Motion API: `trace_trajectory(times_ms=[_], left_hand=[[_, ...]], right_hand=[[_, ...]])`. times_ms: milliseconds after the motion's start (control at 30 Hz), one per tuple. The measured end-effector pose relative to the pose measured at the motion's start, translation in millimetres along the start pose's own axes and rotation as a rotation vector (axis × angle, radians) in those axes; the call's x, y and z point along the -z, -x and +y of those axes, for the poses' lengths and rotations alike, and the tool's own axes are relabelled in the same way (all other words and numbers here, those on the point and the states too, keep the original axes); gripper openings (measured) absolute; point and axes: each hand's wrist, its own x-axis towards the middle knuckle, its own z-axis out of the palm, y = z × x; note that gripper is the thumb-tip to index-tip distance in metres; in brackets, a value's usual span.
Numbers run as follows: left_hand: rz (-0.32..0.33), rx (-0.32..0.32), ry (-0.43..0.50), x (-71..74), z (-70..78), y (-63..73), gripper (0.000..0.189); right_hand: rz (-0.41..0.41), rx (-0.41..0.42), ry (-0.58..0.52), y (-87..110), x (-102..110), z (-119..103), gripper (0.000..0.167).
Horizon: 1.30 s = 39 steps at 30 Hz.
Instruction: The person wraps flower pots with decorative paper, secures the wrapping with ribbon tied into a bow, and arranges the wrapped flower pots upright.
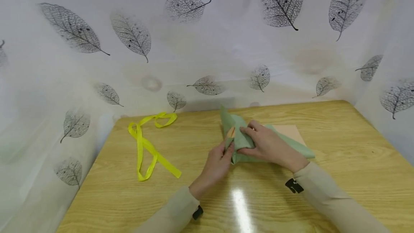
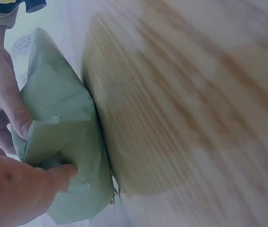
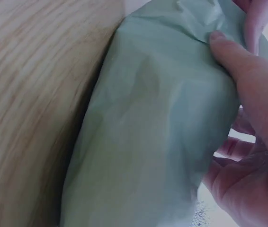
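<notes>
A bundle in green wrapping paper (image 1: 244, 137) lies on the table, its paper folded and creased, with one corner standing up at the back. Inside the fold at its left end shows a small tan edge (image 1: 231, 132); the rest of the contents is hidden. My left hand (image 1: 217, 163) pinches the folded paper at that end, thumb pressed into the fold in the left wrist view. From the right, my right hand (image 1: 270, 145) grips the bundle, its thumb (image 3: 226, 47) on the near side and its other fingers over the top and far side.
A yellow ribbon (image 1: 139, 146) lies in loose loops on the left of the wooden table (image 1: 145, 204). Behind the bundle's right side a flat pale peach piece (image 1: 292, 132) shows. A white leaf-print curtain (image 1: 200, 53) hangs behind the table and along both sides.
</notes>
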Motion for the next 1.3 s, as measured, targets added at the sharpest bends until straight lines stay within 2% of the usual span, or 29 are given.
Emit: trace_trajectory(times_ms=[233, 467, 600, 667, 767, 900, 1067, 1300], left_hand=[[-0.033, -0.024, -0.004, 4.4, -2.0, 1.0, 0.051], [-0.091, -0.055, -0.01, 10.4, -5.5, 3.0, 0.051], [-0.098, -0.114, -0.037, 13.0, -7.1, 3.3, 0.047], [-0.095, -0.168, -0.083, 12.2, -8.0, 2.6, 0.046], [-0.082, -0.28, -0.212, 10.3, -6.9, 1.5, 0.047], [-0.076, -0.384, -0.381, 8.4, -3.7, 0.3, 0.048], [-0.115, -0.421, -0.501, 10.0, -1.2, -1.9, 0.048], [-0.213, -0.466, -0.577, 14.8, 0.2, -6.9, 0.049]], right_hand=[[0.032, 0.048, 0.021, 0.0, -0.6, 0.7, 0.067], [-0.019, 0.013, -0.043, 1.1, 1.2, 1.9, 0.07], [-0.036, 0.007, -0.07, 1.8, 2.1, 2.3, 0.069], [-0.033, 0.006, -0.073, 2.0, 2.1, 2.5, 0.069], [-0.023, 0.005, -0.069, 2.0, 0.9, 3.4, 0.068], [-0.007, 0.007, -0.064, 1.7, -0.2, 4.0, 0.07], [0.03, 0.041, -0.06, 0.8, -1.8, 5.2, 0.062], [0.057, 0.041, -0.065, 0.0, -2.5, 7.5, 0.054]])
